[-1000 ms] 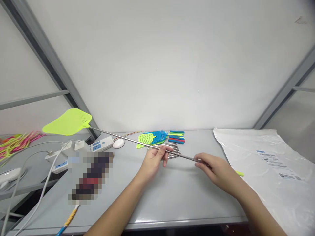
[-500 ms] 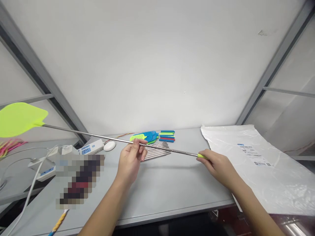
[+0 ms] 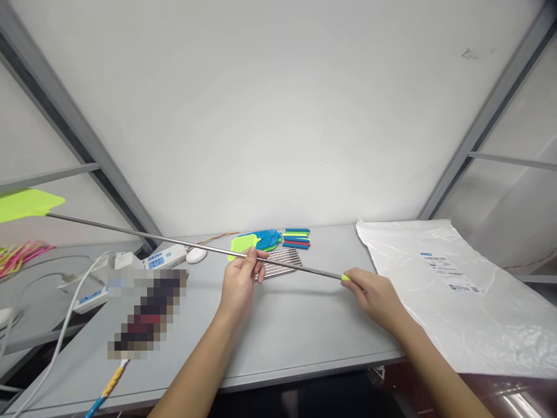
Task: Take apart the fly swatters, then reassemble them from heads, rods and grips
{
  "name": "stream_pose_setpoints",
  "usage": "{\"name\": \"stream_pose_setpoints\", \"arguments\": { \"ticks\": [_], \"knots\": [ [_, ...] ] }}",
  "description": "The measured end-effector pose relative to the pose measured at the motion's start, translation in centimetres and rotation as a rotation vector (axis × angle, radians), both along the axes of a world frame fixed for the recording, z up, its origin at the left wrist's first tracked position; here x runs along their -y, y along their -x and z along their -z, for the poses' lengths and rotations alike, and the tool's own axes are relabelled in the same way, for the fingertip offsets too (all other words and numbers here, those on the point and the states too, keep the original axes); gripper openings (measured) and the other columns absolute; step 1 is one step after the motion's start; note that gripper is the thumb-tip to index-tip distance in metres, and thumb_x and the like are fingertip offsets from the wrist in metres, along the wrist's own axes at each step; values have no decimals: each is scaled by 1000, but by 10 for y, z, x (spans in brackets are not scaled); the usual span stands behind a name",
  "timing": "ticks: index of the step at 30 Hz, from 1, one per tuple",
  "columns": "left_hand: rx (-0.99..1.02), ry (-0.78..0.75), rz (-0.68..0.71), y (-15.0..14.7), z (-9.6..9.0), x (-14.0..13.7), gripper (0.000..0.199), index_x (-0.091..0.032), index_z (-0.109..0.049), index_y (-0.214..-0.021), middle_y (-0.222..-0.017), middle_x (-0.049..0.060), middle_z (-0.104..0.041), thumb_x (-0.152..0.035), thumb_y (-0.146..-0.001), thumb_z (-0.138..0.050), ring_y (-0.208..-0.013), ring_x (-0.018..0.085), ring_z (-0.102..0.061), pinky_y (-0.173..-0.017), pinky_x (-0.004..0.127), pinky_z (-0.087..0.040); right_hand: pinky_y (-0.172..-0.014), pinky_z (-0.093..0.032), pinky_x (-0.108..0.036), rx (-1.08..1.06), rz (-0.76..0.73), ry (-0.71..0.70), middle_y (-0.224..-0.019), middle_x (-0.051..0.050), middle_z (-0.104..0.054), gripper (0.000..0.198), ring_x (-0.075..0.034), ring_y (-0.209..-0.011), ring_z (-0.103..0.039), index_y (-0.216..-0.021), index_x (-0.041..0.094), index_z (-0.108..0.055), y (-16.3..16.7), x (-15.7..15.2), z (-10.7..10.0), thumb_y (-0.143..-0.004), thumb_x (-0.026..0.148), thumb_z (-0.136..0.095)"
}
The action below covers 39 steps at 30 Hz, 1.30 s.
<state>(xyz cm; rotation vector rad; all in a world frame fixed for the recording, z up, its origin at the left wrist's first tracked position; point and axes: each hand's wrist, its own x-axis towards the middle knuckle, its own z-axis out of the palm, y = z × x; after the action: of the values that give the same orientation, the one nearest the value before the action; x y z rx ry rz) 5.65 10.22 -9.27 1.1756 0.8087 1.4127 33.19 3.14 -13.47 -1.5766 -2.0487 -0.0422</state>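
Observation:
A fly swatter [image 3: 174, 239] with a long metal rod slants across the view above the table. Its yellow-green head [image 3: 30, 204] is at the far left, cut off by the frame edge. My left hand [image 3: 243, 276] pinches the rod near its middle. My right hand [image 3: 372, 293] is closed round the yellow-green grip at the rod's right end, hiding most of it. Behind my left hand lie several metal rods [image 3: 285, 261] side by side. Blue and yellow-green swatter heads [image 3: 246, 244] are stacked behind them, beside a row of coloured handle grips [image 3: 296, 238].
A white plastic package [image 3: 439, 325] with a label covers the right of the grey table [image 3: 300, 337]. At the left are power strips [image 3: 165, 258], a white oval object [image 3: 195, 255], a white cable [image 3: 65, 325] and a blurred dark item [image 3: 148, 313]. A wall stands behind.
The swatter head has moved left and turned more edge-on. My left hand has shifted slightly right and my right hand slightly left, so they are closer together. The camera view has shifted a little.

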Motion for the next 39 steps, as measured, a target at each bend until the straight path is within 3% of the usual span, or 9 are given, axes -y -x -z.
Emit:
{"name": "stream_pose_setpoints", "arguments": {
  "ticks": [5, 11, 15, 21, 29, 34, 39],
  "knots": [
    [-41, -10, 70, -4, 8, -6, 33, -14, -65, -80, -58, -5, -36, -46, -86, -56, -47, 6, -40, -49, 22, -27, -59, -32, -27, 59, 61, 18, -70, 1, -58, 24, -15, -62, -50, -82, 22, -49, -3, -2, 4, -97, 36, -37],
    [-75, 78, 269, -28, 22, -8, 33, -15, -66, -87, -59, -4, -38, -46, -86, -55, -47, 5, -41, -50, 22, -28, -63, -34, -29, 133, 6, -65, -77, -1, -62, 23, -16, -64, -50, -87, 21, -53, 13, -4, -2, -98, 31, -36],
    [-42, 107, 283, -32, 23, -11, 33, -14, -66, -87, -61, -4, -40, -46, -85, -57, -49, 5, -41, -50, 21, -28, -63, -35, -29, 115, 14, -88, -77, 0, -62, 22, -15, -67, -53, -91, 22, -56, 8, -3, 0, -97, 33, -39],
    [171, 129, 167, -18, 24, -20, 25, -16, -63, -81, -60, -5, -38, -41, -82, -62, -49, 4, -37, -54, 21, -33, -64, -38, -27, 67, 41, -49, -80, 0, -65, 22, -15, -70, -58, -92, 23, -58, -4, -6, 8, -96, 37, -41],
    [-162, 88, 378, -40, 30, -13, 31, -15, -66, -89, -59, -3, -45, -45, -84, -58, -52, 8, -43, -54, 23, -32, -61, -37, -26, 55, 10, -70, -80, -1, -65, 25, -15, -69, -60, -92, 22, -58, 15, -13, 5, -97, 38, -40],
    [-149, 26, 301, -47, 27, -16, 35, -13, -67, -87, -56, -3, -44, -46, -85, -55, -49, 9, -44, -52, 24, -33, -57, -34, -26, 144, 35, -73, -79, -2, -66, 28, -15, -67, -60, -94, 22, -57, 13, -13, 4, -98, 39, -35],
    [-148, 4, 310, -48, 25, -15, 31, -15, -68, -89, -55, -3, -44, -44, -83, -59, -47, 10, -46, -50, 25, -33, -53, -28, -27, 227, 92, -85, -72, -1, -64, 32, -15, -62, -58, -84, 21, -55, 2, -19, 10, -98, 41, -34]
  ]
}}
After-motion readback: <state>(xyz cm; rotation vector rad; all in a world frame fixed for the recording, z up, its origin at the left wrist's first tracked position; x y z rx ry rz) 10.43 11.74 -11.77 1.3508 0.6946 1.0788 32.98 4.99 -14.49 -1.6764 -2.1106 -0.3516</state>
